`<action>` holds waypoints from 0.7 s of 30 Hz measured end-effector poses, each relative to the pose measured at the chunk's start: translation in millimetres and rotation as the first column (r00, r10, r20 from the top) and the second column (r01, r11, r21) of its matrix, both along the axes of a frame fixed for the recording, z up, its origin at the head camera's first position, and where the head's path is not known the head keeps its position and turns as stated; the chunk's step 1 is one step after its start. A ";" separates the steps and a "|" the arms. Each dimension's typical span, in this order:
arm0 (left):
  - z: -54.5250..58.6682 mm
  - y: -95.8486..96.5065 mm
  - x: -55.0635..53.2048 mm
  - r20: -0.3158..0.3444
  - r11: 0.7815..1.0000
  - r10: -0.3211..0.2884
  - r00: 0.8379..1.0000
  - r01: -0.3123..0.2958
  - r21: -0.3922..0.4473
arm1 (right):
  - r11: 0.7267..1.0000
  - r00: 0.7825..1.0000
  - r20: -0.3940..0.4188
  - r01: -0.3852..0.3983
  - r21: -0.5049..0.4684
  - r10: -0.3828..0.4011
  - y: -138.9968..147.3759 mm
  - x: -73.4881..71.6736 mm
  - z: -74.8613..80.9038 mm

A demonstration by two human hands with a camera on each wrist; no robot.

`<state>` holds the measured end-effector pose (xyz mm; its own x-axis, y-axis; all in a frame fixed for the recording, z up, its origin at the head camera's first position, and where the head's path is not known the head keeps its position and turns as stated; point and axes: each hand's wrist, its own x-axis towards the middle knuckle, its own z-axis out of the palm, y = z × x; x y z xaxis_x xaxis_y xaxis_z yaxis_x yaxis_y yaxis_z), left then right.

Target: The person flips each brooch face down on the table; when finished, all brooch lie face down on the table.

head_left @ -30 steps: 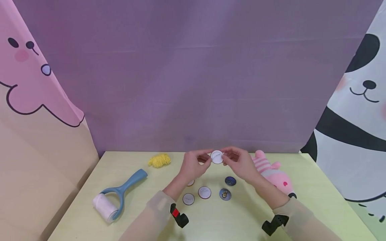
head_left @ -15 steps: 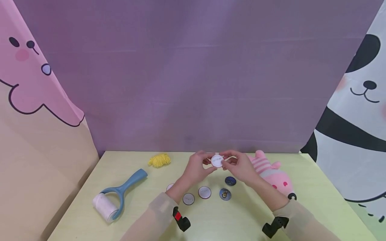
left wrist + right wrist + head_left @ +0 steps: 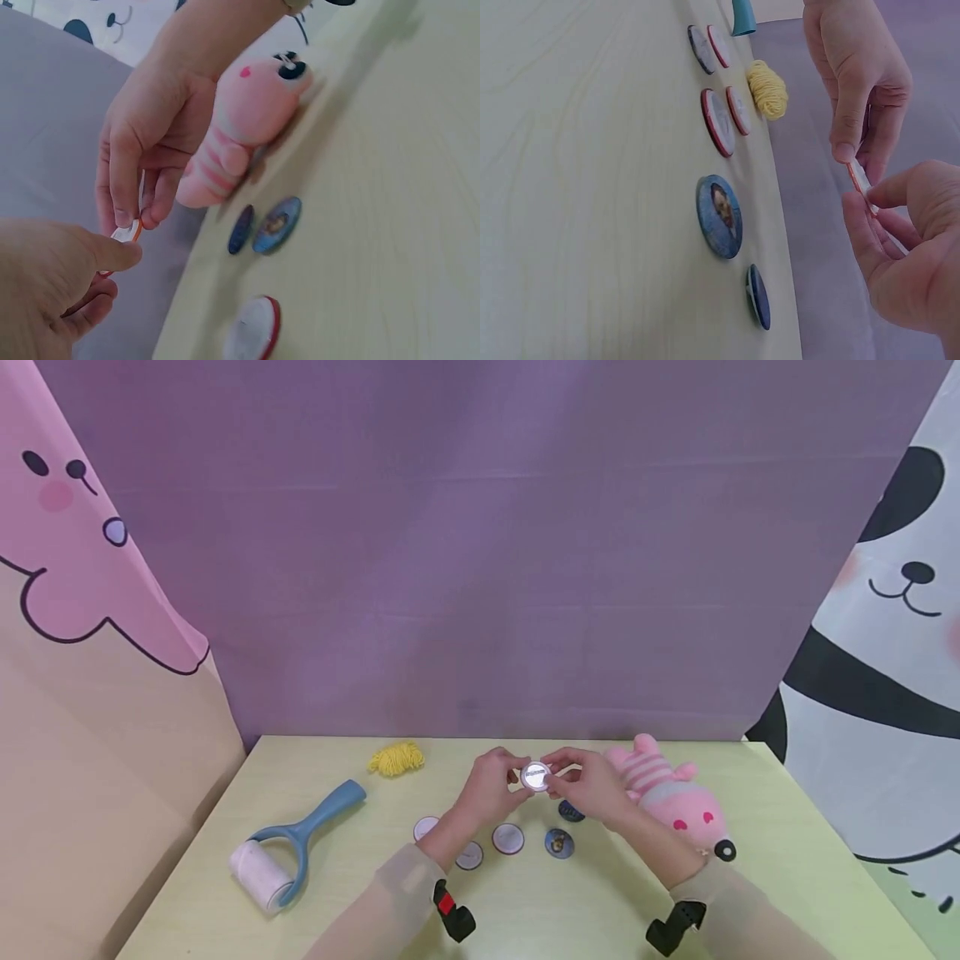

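A round pin badge (image 3: 535, 776), its white back with the pin turned up, is held above the table by both hands. My left hand (image 3: 489, 787) pinches its left edge between thumb and fingers; in the left wrist view that thumb overlaps the badge. On the opposite edge my right hand (image 3: 592, 787) grips it with thumb and fingertips. The orange-red rim of the badge (image 3: 861, 184) shows edge-on in the right wrist view. Below the hands lie a white-backed badge (image 3: 508, 838), a blue portrait badge (image 3: 720, 216) and a dark blue badge (image 3: 757, 296).
More white-backed badges (image 3: 469, 857) lie near the left forearm, partly covered by it. A pink striped plush toy (image 3: 678, 802) lies beside the right forearm. Yellow yarn (image 3: 396, 758) sits at the back, and a blue-handled lint roller (image 3: 300, 839) lies on the left.
Both hands have come down and nearer with the badge, and its back now catches the light. The left forearm has shifted right, uncovering a badge at its left side.
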<state>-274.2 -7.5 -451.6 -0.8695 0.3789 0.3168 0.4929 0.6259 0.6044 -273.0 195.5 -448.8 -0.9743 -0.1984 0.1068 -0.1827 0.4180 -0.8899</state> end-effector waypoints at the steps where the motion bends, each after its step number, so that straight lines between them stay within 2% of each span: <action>1: -1.9 -0.2 -0.3 0.002 1.000 -0.003 1.000 0.003 -0.008 | 1.000 1.000 0.003 -0.005 0.006 0.005 -0.3 0.2 -1.6; 8: -14.7 0.1 -3.2 0.019 1.000 -0.012 1.000 0.012 -0.013 | 0.998 1.000 0.028 0.003 0.056 -0.005 -2.1 -1.9 -9.4; 15: -17.6 -1.9 -2.1 0.068 1.000 -0.006 0.998 0.005 0.021 | 0.986 1.000 -0.002 0.029 0.162 -0.029 -4.9 -4.8 -15.1; 18: -19.1 -2.1 -2.1 0.078 1.000 -0.003 0.997 0.003 0.010 | 0.979 0.999 -0.020 0.041 0.199 -0.038 -5.0 -5.3 -16.9; 21: -21.5 -2.0 -2.4 0.089 1.000 0.002 0.996 -0.001 -0.005 | 0.978 0.999 -0.001 0.044 0.206 -0.045 -5.4 -4.7 -18.8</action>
